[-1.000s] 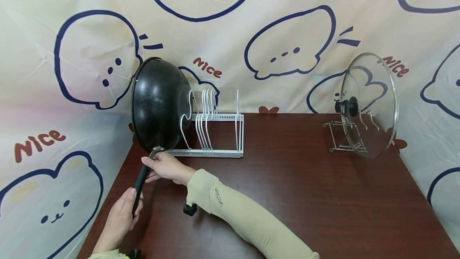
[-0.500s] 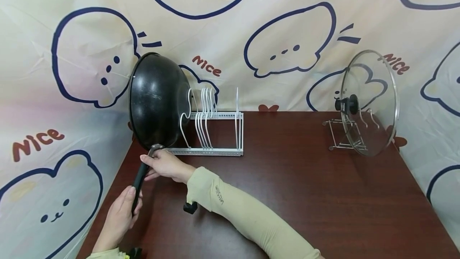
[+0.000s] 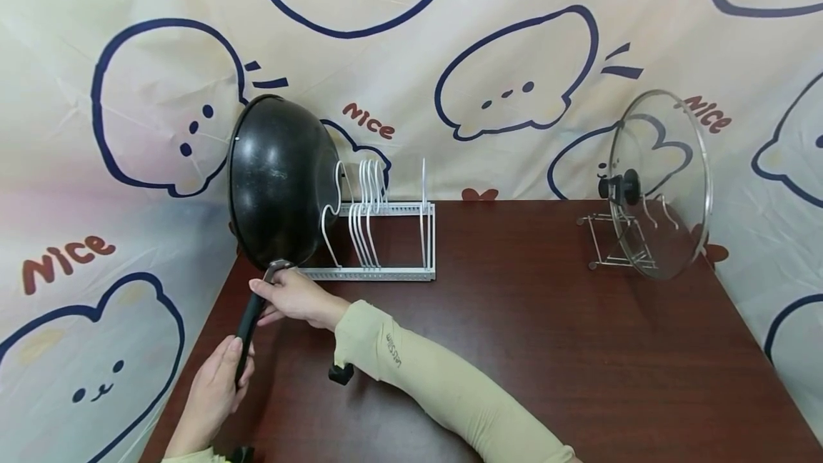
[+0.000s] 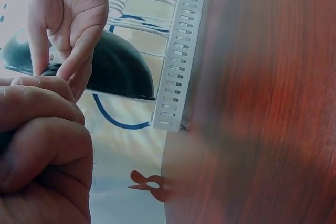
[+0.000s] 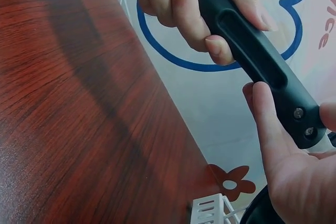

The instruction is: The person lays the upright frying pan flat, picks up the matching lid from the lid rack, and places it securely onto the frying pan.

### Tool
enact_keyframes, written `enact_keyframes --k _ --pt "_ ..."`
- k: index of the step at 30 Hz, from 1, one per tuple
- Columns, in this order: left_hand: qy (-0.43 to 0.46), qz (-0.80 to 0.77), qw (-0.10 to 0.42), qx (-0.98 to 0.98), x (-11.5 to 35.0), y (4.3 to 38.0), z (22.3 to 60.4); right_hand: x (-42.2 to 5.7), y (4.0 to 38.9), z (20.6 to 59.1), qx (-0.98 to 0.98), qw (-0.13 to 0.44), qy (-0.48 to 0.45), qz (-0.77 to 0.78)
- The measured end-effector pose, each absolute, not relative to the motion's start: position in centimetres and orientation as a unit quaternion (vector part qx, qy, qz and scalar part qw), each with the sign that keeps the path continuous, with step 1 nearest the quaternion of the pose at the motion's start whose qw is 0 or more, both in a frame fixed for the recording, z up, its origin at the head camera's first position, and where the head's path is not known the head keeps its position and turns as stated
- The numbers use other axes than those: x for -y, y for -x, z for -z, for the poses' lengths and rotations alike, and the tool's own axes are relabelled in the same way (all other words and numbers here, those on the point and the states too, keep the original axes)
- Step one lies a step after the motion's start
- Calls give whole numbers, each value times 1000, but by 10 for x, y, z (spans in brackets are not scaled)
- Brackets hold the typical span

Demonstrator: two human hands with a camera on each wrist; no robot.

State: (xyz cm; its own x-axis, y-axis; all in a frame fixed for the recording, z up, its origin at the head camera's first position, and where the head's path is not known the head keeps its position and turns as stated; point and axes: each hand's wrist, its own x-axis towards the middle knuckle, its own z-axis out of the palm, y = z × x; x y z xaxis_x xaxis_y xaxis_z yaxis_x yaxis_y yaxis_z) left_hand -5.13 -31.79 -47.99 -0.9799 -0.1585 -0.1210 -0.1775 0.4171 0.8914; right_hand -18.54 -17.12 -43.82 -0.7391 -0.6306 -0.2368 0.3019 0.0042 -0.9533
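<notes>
A black wok (image 3: 283, 177) stands on its side in the left end of a white wire rack (image 3: 398, 274), its rounded bottom facing right. Its long black handle (image 3: 249, 324) slants down toward the near left. My left hand (image 3: 215, 384) grips the lower part of that handle, fingers curled round it, as the right wrist view also shows. Near the wok, my right hand (image 3: 302, 297) pinches the top of the handle between thumb and fingers. In the right wrist view two screws show on the handle (image 5: 257, 56) beside the right thumb and fingers (image 5: 268, 114).
At the back right of the brown table (image 3: 514, 349), a glass lid (image 3: 669, 191) with a black knob stands upright in a small wire stand (image 3: 611, 261). Several upright wire dividers (image 3: 366, 220) rise from the white rack. A printed cloth (image 3: 398, 77) hangs close behind the table.
The wok has tilted very slightly to the left, its rim and handle shifting with it. Both hands keep their hold on the handle; the lid stays put.
</notes>
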Motion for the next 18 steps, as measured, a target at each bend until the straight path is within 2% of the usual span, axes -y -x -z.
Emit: enact_keyframes --k 18 --pt "91 -528 1 -845 316 49 479 170 183 436 -635 328 138 686"
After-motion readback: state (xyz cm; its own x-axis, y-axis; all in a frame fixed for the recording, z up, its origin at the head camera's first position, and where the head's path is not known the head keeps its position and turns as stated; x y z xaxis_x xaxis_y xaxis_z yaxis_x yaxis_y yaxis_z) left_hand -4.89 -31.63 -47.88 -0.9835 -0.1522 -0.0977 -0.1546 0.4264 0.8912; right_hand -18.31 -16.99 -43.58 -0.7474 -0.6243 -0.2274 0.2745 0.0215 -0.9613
